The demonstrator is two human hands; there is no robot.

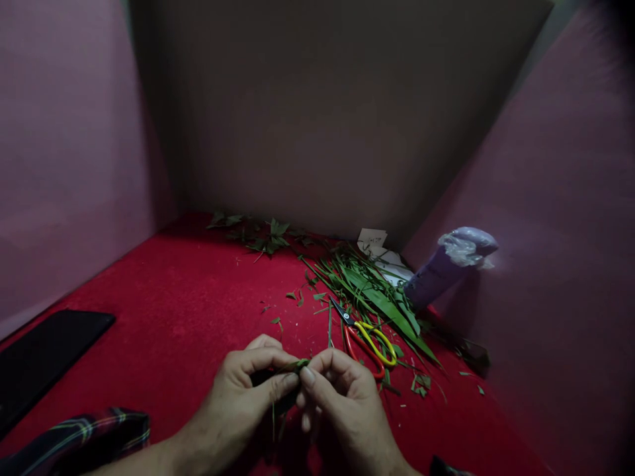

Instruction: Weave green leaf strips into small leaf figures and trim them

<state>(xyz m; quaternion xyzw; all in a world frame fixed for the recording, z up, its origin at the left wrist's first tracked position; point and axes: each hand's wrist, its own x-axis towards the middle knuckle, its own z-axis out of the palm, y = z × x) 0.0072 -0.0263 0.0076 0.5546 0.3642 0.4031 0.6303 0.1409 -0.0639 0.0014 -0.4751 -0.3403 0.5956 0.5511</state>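
Observation:
My left hand (243,387) and my right hand (342,393) meet over the red surface (208,291), thumbs and fingertips pinched close together. Between them is a small piece of green leaf (299,364), mostly covered by the fingers. A thin strand hangs below my left thumb. Just beyond my right hand lie scissors (364,334) with one yellow and one red handle, their dark blades apart. Behind the scissors spreads a pile of long green leaves (377,294), with scraps scattered around it.
At the right wall leans a purple tube-like object (431,274) with clear plastic at its top. White papers (389,261) lie behind the leaf pile. Lobed leaves (272,238) lie along the back edge. A flat black object (49,357) and plaid cloth (94,433) are at left.

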